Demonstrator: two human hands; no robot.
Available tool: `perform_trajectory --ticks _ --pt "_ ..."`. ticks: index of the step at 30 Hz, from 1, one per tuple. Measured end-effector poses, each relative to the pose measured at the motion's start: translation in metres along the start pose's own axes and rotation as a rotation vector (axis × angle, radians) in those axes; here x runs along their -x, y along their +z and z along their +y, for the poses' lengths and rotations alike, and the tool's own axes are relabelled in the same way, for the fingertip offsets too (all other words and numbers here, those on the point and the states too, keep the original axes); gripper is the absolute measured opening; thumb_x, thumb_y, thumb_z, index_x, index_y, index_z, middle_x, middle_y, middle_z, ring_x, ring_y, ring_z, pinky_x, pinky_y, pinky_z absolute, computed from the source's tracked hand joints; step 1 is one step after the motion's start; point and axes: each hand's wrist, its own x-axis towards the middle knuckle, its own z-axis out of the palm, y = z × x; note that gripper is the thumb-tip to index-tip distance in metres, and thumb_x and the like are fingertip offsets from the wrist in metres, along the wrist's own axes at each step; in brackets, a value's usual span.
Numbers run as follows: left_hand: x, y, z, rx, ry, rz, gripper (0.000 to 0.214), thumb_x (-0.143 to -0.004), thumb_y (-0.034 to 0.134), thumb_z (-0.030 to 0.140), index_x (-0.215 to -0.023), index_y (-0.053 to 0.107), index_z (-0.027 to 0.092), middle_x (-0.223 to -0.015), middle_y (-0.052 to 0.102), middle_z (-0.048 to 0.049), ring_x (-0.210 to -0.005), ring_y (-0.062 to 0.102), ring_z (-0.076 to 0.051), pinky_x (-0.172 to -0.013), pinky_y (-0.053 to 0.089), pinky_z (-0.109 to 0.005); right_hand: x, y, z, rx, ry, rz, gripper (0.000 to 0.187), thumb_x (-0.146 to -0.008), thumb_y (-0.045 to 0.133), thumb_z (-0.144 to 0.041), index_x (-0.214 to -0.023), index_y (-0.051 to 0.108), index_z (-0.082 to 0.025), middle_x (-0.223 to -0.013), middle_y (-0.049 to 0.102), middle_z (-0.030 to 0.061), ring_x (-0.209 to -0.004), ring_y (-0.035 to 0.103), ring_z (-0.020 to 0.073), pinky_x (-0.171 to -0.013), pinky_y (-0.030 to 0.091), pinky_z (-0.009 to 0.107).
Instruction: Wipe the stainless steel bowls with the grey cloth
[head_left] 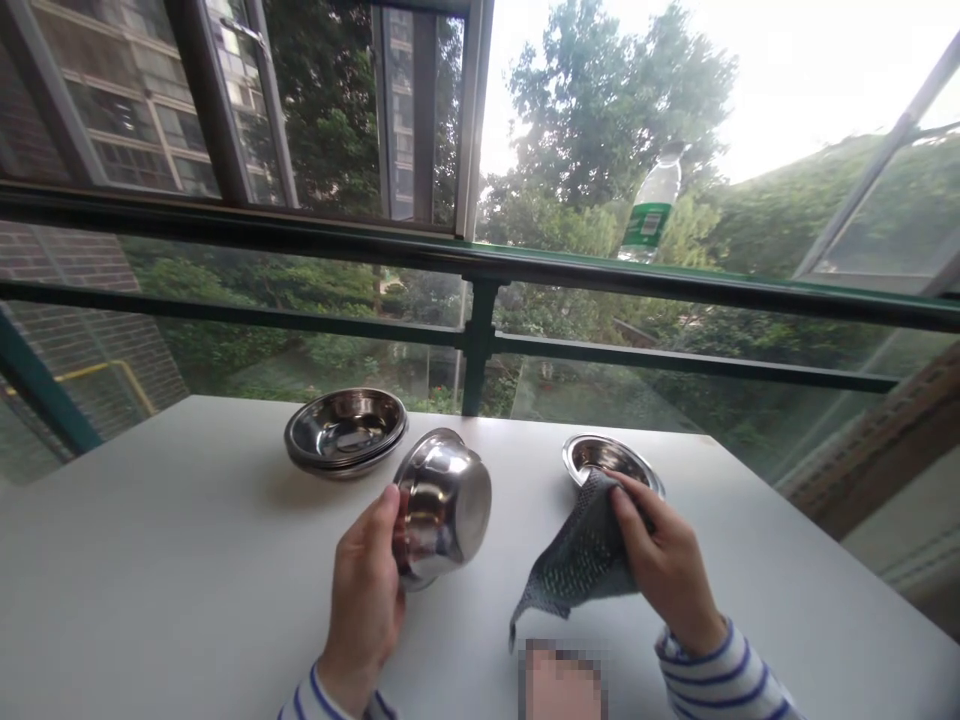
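My left hand [367, 585] is closed on the rim of a shiny metal bowl [442, 505]. The bowl is tipped on its side above the table, its flat base turned to the right. A dark grey patterned cloth [585, 555] hangs from my right hand [667, 550], pinched between thumb and fingers. Its lower corner droops to the left, apart from the held bowl. Behind the cloth, a metal bowl [611, 455] sits on the table, partly covered by the cloth and my fingers. To the left, several stacked metal bowls [346, 430] stand near the far edge.
The white table [187, 560] reaches to a dark railing [375, 245] with glass panels below it. A plastic bottle with a green label [649, 215] stands on the railing. An open window [360, 110] is at upper left. A blurred patch [562, 680] covers the bottom centre.
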Motion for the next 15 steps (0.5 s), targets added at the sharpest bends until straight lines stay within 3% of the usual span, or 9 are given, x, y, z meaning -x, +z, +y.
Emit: perform_trajectory --ticks 5,11,15 --pt "-0.0016 -0.0093 -0.0042 -0.324 0.228 -0.084 0.022 -0.071 0.066 0.038 -0.067 0.066 0.016 -0.054 0.059 0.0003 -0.055 0.055 -0.015 -0.054 0.044 -0.022 0.0007 0.0004 0.0060 -0.027 0.088 0.035 0.037 -0.085 0.047 -0.044 -0.105 0.066 -0.018 -0.100 0.070 0.0080 -0.097 0.063 0.0262 -0.082 0.051 0.038" --pt "0.0041 -0.0032 0.0010 -0.512 0.296 -0.059 0.029 -0.067 0.070 0.028 -0.046 0.052 0.019 -0.046 0.046 0.0035 -0.049 0.043 -0.013 -0.049 0.034 -0.020 0.0005 -0.0003 0.0086 -0.034 0.113 0.048 0.036 -0.084 0.048 -0.044 -0.101 0.067 -0.018 -0.099 0.070 0.0078 -0.096 0.063 0.0260 -0.085 0.049 0.040" --pt "0.0056 -0.0038 -0.0064 -0.720 0.392 -0.217 0.020 -0.072 0.065 0.028 -0.056 0.059 0.020 -0.052 0.052 0.0021 -0.052 0.046 -0.013 -0.052 0.034 -0.021 0.0010 -0.0011 0.0080 -0.036 0.109 0.047 0.036 -0.084 0.048 -0.044 -0.101 0.067 -0.019 -0.099 0.070 0.0076 -0.096 0.063 0.0259 -0.084 0.050 0.039"
